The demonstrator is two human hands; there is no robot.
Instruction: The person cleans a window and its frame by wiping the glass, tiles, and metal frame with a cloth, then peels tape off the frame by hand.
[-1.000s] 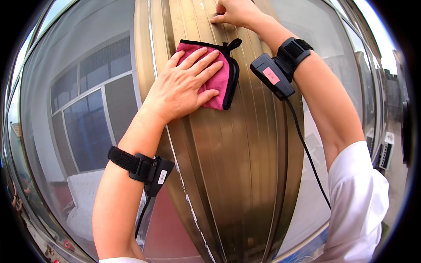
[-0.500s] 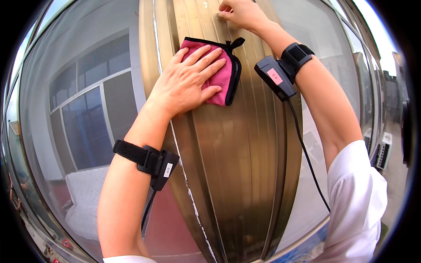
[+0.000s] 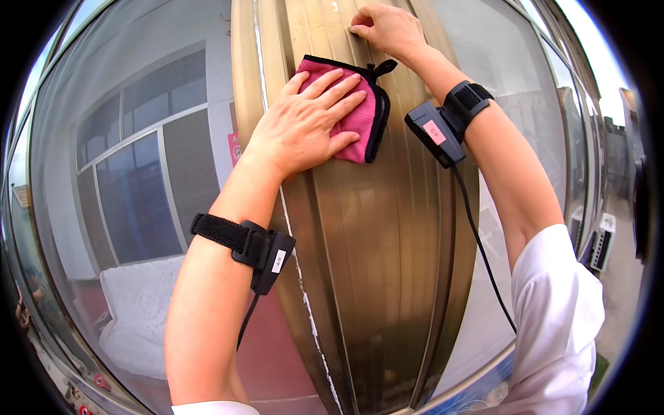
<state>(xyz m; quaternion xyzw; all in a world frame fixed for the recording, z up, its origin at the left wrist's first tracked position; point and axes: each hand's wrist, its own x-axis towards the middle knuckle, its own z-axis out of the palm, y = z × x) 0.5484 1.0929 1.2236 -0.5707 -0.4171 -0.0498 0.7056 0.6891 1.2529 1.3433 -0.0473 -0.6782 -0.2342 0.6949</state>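
Note:
My left hand lies flat with fingers spread on a pink cloth with black edging and a small black loop. It presses the cloth against a tall, gold-brown ribbed metal panel. Part of the cloth is hidden under the palm. Higher up and to the right, my right hand is closed, its thumb and fingertips drawn together close to the panel. Whether anything is pinched there cannot be made out.
Glass panes flank the panel, with a window and a white-covered seat behind the left one. Black straps hold small devices on both forearms, with cables hanging down. A white outdoor unit stands far right.
The view has shifted a little, so panel, cloth and left hand appear slightly farther right. The cloth stays at about the same spot on the panel. My right hand's fingers look more curled.

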